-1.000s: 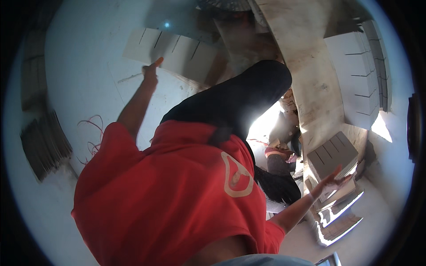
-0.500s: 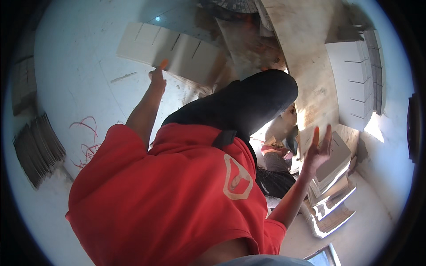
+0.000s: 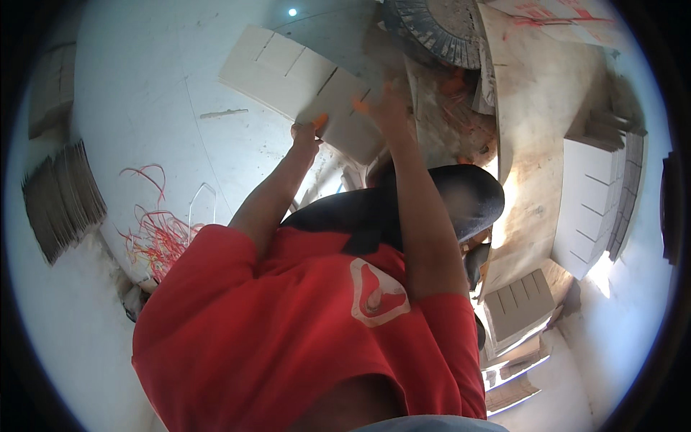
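A long slotted cardboard sheet (image 3: 277, 68) lies slantwise ahead of me, with a row of short cuts along its far side. My left hand (image 3: 307, 135) is at its near edge, an orange-covered thumb pressed on top and the other fingers curled at the rim, partly hidden. Over the right end of the sheet is my right hand (image 3: 387, 114), smeared by motion. Orange shows on its fingertips too. Whether it grips the cardboard cannot be made out.
A stack of slotted cardboard (image 3: 518, 302) sits at lower right, a taller white one (image 3: 594, 194) beyond it. A wooden board (image 3: 533, 122) runs beside a dark ribbed wheel (image 3: 439, 29). Red strings (image 3: 158, 241) lie to the left, near more upright cardboard sheets (image 3: 65, 201).
My right hand has swung from above the lower-right cardboard stack over to the slotted sheet. My left hand stays at the sheet's near edge. The whole view has shifted.
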A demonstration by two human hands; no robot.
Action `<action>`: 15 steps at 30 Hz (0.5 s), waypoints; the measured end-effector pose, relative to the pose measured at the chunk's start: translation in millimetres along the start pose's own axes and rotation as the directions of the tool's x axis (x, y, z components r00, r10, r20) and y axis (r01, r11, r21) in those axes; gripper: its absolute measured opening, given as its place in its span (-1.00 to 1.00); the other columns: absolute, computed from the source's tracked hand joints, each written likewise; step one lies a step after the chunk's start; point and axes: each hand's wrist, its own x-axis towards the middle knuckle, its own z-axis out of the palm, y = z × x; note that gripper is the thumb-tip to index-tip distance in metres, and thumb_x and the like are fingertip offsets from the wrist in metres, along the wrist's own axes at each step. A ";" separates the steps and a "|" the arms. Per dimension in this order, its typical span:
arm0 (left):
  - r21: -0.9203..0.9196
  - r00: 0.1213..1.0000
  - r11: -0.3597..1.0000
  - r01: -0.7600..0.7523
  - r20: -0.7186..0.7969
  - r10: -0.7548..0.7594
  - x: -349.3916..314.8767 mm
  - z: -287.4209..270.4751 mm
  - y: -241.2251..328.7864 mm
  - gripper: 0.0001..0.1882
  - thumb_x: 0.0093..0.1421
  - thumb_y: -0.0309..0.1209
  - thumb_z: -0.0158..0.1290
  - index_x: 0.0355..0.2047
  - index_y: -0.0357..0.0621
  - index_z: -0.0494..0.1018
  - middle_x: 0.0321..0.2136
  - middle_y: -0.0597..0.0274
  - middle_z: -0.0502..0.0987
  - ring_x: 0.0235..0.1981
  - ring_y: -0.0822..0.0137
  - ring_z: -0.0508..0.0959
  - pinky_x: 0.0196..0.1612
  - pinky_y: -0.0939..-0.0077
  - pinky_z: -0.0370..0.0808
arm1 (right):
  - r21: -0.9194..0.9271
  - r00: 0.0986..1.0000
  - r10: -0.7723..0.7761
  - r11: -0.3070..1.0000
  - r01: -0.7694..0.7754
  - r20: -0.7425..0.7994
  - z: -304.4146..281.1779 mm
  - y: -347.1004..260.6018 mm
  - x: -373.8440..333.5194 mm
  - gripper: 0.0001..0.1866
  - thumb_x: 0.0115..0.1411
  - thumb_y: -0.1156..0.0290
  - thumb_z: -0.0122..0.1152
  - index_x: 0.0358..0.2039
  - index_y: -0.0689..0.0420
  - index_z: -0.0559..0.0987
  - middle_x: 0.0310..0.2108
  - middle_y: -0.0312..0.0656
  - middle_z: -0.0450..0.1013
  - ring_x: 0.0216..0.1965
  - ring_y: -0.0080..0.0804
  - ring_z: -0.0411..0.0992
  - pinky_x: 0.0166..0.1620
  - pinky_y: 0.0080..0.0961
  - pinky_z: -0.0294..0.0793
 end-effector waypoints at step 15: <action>-0.387 0.958 0.918 0.086 0.284 0.030 -26.5 -43.0 20.4 -0.64 0.13 -0.51 0.05 -0.05 -0.28 0.33 -0.14 0.11 0.43 -0.13 0.25 0.50 -0.11 0.38 0.52 | 0.231 0.828 0.160 0.916 -0.327 0.537 23.8 80.3 25.3 -0.44 -0.23 0.21 0.50 -0.27 0.31 0.56 -0.38 -0.15 0.51 -0.36 -0.41 0.49 -0.37 -0.54 0.45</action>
